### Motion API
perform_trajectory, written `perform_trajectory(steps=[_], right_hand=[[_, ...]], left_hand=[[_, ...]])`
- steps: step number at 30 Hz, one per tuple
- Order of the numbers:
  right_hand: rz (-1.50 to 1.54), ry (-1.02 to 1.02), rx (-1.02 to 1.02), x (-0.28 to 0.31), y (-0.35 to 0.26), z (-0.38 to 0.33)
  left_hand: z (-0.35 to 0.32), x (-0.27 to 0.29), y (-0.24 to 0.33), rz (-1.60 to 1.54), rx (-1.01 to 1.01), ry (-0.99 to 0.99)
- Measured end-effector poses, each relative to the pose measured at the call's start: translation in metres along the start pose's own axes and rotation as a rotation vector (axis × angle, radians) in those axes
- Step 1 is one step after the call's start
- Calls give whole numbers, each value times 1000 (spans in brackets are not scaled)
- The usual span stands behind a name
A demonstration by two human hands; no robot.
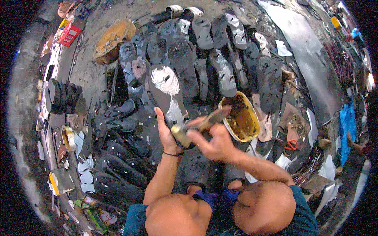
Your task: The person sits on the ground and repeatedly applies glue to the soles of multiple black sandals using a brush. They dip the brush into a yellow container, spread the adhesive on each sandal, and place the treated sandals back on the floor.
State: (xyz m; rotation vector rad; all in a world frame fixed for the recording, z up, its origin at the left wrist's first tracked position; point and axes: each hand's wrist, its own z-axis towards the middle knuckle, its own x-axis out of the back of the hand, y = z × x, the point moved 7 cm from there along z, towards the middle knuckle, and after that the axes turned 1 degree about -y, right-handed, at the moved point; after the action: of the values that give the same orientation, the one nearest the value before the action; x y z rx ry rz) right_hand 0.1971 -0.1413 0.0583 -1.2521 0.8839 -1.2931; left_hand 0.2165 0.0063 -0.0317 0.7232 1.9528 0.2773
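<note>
My left hand (168, 137) grips a dark shoe sole (177, 88) from its left side and beneath, its far end tilted away from me. White, wet-looking patches cover the sole's far end and part of its middle. In my right hand (218, 144) is a brush (214, 118), held by its handle. The brush's pale yellowish head lies across the near end of the sole; motion blur hides whether it touches. Just right of the brush stands a yellow tub (256, 128) with brownish, sticky residue inside.
Rows of dark soles (181, 65) lie ahead, some smeared white. A brown crusted basin (114, 39) sits far left. More black soles (122, 169) are piled at my left. Orange-handled scissors (291, 145) lie among scraps at right, below a long grey sheet (307, 59).
</note>
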Motion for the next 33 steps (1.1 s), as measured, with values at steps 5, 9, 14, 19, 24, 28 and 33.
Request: perform_trajectory(steps=[5, 9, 14, 19, 24, 28, 33], right_hand=[[-11, 111, -221, 39, 46, 27], [-12, -165, -100, 10, -4, 1], [78, 214, -327, 99, 32, -8], [-247, 255, -440, 129, 55, -39], [-569, 304, -253, 125, 79, -37], [-940, 57, -441, 111, 63, -9], [-1056, -128, -451, 134, 69, -37]], left_hand=[[-12, -33, 0, -13, -42, 59], [15, 17, -52, -144, 238, -109], [88, -69, -29, 67, 83, -257], [63, 27, -15, 345, -200, 92], [8, 78, 113, 1844, -868, 288], [61, 164, 190, 2205, -566, 308], [120, 225, 186, 2496, -239, 194]])
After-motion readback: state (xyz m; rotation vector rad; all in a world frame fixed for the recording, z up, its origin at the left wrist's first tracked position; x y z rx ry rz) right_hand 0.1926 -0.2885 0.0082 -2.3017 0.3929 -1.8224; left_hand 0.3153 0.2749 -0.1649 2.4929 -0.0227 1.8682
